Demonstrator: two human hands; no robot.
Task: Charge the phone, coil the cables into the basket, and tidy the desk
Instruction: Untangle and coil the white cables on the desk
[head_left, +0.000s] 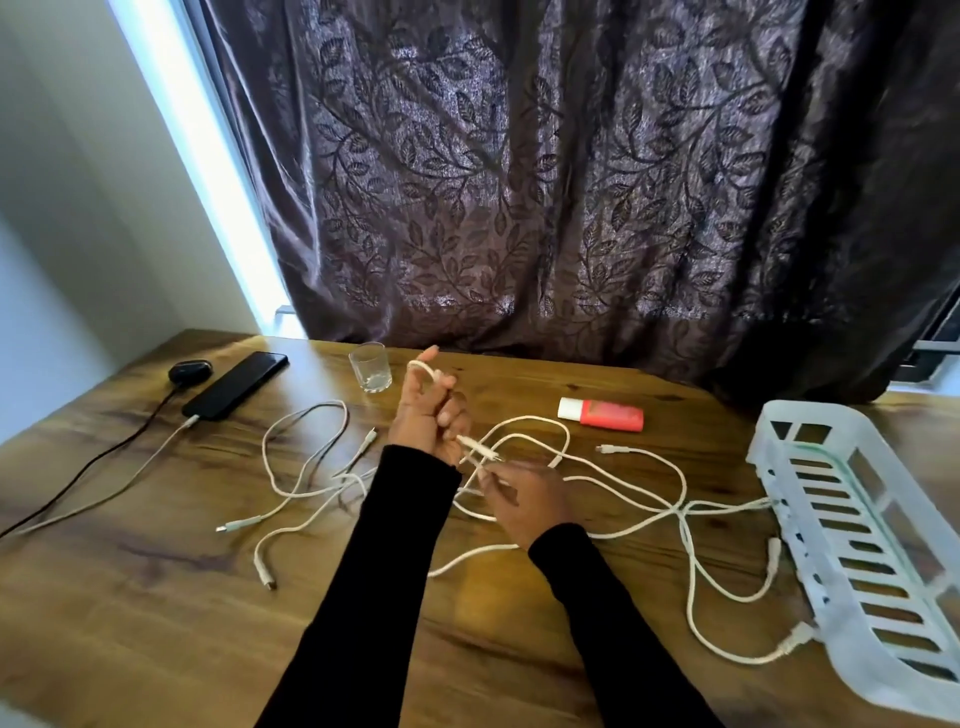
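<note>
A black phone (235, 385) lies at the desk's far left with a white charging cable (156, 457) plugged into its near end. Several white cables (623, 499) sprawl tangled across the middle of the desk. My left hand (428, 415) is raised, a loop of white cable wound over its fingers. Just below it, my right hand (524, 499) pinches a strand of the same cable near a plug. A white slatted plastic basket (852, 551) stands at the right edge with nothing coiled inside it; one cable end lies against its wall.
A small clear glass (370, 368) stands behind my left hand. A red and white tube (601, 414) lies right of centre. A black charger block (189, 372) with a dark cord sits by the phone. A dark patterned curtain (571, 182) hangs behind the wooden desk (156, 623).
</note>
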